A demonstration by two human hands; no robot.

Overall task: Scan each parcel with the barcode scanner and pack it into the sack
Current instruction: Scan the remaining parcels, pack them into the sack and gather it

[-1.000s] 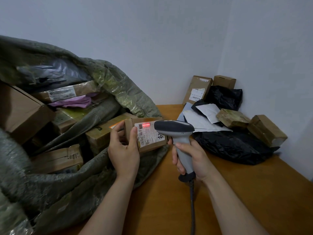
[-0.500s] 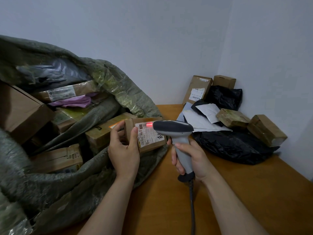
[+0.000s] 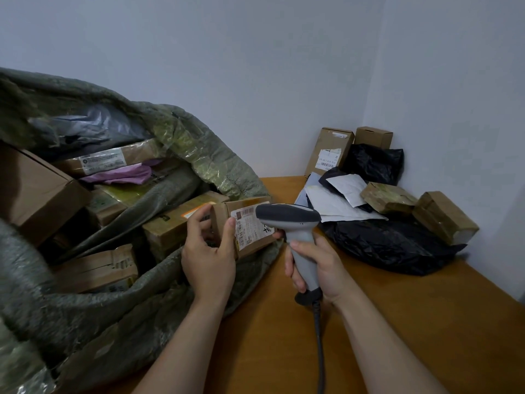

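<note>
Now L hand (image 3: 208,260) grips parcel (image 3: 252,234) by sack (image 3: 216,166) w/ boxes (image 3: 170,226) inside, R hand (image 3: 322,268) grips scanner (image 3: 287,216)

We count two hands, a left hand (image 3: 208,251) and a right hand (image 3: 321,265), one barcode scanner (image 3: 287,216), one labelled parcel (image 3: 250,226) and one green sack (image 3: 199,155). In the sack's mouth we make out at least five cardboard boxes (image 3: 176,223), one purple mailer (image 3: 122,174) and one grey bag (image 3: 85,126). On the surface (image 3: 284,336) by the wall we count four brown boxes (image 3: 329,150), two black bags (image 3: 392,243) and at least two pale mailers (image 3: 338,204).
</note>
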